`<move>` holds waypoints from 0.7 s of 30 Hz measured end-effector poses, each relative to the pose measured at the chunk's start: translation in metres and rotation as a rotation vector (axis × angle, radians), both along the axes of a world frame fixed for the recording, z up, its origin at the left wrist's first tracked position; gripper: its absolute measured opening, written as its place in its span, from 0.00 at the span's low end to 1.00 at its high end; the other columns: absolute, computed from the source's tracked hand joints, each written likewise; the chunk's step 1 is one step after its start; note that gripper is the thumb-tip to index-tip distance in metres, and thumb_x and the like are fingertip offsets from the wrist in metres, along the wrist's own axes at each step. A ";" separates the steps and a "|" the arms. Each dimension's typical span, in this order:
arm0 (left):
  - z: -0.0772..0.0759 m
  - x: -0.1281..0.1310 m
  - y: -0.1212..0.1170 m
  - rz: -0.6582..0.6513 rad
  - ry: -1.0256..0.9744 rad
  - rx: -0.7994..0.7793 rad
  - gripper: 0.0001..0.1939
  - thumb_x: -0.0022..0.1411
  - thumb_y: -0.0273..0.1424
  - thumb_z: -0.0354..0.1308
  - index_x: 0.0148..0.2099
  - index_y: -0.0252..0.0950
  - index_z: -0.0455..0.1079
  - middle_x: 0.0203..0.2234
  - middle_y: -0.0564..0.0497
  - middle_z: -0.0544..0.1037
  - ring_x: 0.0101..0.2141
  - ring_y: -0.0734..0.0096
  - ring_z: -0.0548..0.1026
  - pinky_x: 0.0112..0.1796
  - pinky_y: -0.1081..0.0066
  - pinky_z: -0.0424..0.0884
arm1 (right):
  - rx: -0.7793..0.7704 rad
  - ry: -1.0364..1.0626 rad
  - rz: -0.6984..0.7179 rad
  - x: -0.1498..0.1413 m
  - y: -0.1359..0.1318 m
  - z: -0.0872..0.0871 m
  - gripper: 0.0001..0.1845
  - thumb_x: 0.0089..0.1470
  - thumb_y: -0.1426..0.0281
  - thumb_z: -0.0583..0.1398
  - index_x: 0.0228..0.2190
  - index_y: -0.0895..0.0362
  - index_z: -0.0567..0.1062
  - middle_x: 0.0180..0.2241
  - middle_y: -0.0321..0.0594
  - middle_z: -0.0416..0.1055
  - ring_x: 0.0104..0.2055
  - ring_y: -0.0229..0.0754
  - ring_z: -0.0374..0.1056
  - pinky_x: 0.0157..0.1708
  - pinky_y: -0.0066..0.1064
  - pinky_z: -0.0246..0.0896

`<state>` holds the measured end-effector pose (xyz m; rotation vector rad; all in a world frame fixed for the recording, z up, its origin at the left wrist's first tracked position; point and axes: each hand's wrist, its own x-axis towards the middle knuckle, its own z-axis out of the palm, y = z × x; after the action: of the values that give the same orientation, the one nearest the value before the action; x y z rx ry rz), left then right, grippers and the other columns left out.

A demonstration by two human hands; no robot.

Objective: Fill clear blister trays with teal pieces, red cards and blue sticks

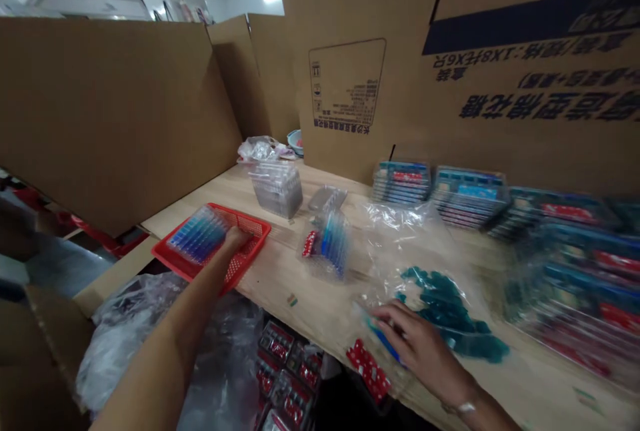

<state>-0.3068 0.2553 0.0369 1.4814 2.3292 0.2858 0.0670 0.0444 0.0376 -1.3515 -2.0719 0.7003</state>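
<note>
My left hand (239,238) reaches into a red plastic basket (265,226), beside a row of clear-to-blue tubes (199,234). Its fingers are blurred and partly hidden, so I cannot tell what they hold. Near the table's front edge, my right hand (417,344) is closed, with thumb and fingers around a slim blue tube (389,344). Under that hand is a blurred clear plastic tray, with a red piece with white dots (369,370) at its front. Another clear tray (327,268) between the hands holds blue tubes and a red dotted piece.
Dark teal pieces (445,304) lie on a clear plastic bag right of centre. Stacked filled packs (467,194) line the right side. Nested clear trays (277,190) stand at the back. Cardboard walls (120,118) enclose the table; packs with red contents (290,398) sit below its edge.
</note>
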 end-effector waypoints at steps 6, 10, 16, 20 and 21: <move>0.029 0.005 -0.010 0.057 0.003 0.122 0.10 0.58 0.32 0.57 0.31 0.27 0.70 0.24 0.51 0.73 0.30 0.70 0.74 0.28 0.74 0.67 | -0.143 0.054 -0.328 0.091 -0.074 -0.024 0.14 0.55 0.59 0.54 0.34 0.54 0.74 0.33 0.41 0.72 0.31 0.39 0.70 0.25 0.24 0.66; 0.057 0.030 -0.051 0.026 -0.229 0.409 0.08 0.55 0.33 0.56 0.36 0.34 0.68 0.28 0.51 0.75 0.29 0.72 0.73 0.29 0.74 0.69 | -0.150 0.058 -0.653 0.142 -0.104 -0.033 0.18 0.47 0.55 0.57 0.32 0.55 0.75 0.30 0.42 0.74 0.25 0.40 0.68 0.24 0.28 0.67; 0.038 0.151 -0.175 -0.341 -0.914 0.127 0.08 0.41 0.37 0.65 0.23 0.41 0.69 0.23 0.52 0.77 0.25 0.66 0.72 0.28 0.66 0.73 | -0.185 0.215 -0.758 0.168 -0.128 -0.051 0.18 0.45 0.56 0.58 0.29 0.58 0.75 0.28 0.43 0.75 0.30 0.43 0.70 0.33 0.35 0.67; -0.002 0.263 -0.252 -0.704 -1.074 -0.379 0.10 0.50 0.38 0.59 0.31 0.37 0.74 0.21 0.51 0.78 0.25 0.69 0.74 0.29 0.69 0.72 | -0.189 0.276 -0.727 0.166 -0.135 -0.070 0.16 0.46 0.58 0.59 0.30 0.58 0.76 0.30 0.42 0.75 0.31 0.42 0.70 0.34 0.35 0.66; -0.012 0.287 -0.261 -0.766 -1.045 -0.383 0.09 0.53 0.34 0.57 0.34 0.35 0.74 0.22 0.51 0.78 0.25 0.70 0.75 0.29 0.70 0.71 | -0.180 0.292 -0.719 0.167 -0.136 -0.074 0.15 0.47 0.59 0.59 0.30 0.58 0.76 0.30 0.42 0.75 0.31 0.42 0.70 0.34 0.35 0.66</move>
<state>-0.0198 -0.0058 0.0251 1.3994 0.8743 0.2753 0.2336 -0.0915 -0.0362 -1.8153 -1.1879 0.7073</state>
